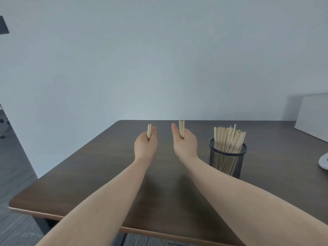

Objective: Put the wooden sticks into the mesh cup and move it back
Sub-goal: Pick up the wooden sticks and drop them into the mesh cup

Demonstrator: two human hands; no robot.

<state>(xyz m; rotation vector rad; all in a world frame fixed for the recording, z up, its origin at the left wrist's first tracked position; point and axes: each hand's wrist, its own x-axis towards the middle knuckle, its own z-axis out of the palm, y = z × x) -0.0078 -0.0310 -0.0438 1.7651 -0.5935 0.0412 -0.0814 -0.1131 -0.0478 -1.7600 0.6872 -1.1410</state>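
forearms: two bare forearms come in from the bottom edge, nearest the camera, and reach forward over the table, side by side but apart
table: dark brown wood-grain tabletop (pixel 88 174) with a lighter rounded front edge; far edge meets a plain pale wall
left hand: left hand (pixel 145 145) closed around a small bundle of pale flat wooden sticks (pixel 149 130); bundle upright, tips poking above the fist, thumb lying alongside it
left hand position: above the middle of the table, left of centre; cannot tell if the fist touches the surface
right hand: right hand (pixel 185 144) gripping a second small bundle of the same pale flat wooden sticks (pixel 181 128), also upright, thumb extended up on its inner side
right hand position: just right of the left hand, a clear gap between them, level with it
mesh cup: black round wire-mesh cup (pixel 227 159) standing upright on the table, right of the right hand, close to that forearm but not touching the hand
cup contents: many pale wooden sticks (pixel 229 137) already inside, standing and fanning out above the rim, leaning slightly different ways
far right: white flat board (pixel 314 114) leaning at the back right of the table; part of a white round object (pixel 324 161) cut off by the right edge
far left: dark object at the upper left edge, too cropped to identify; grey floor below the table side
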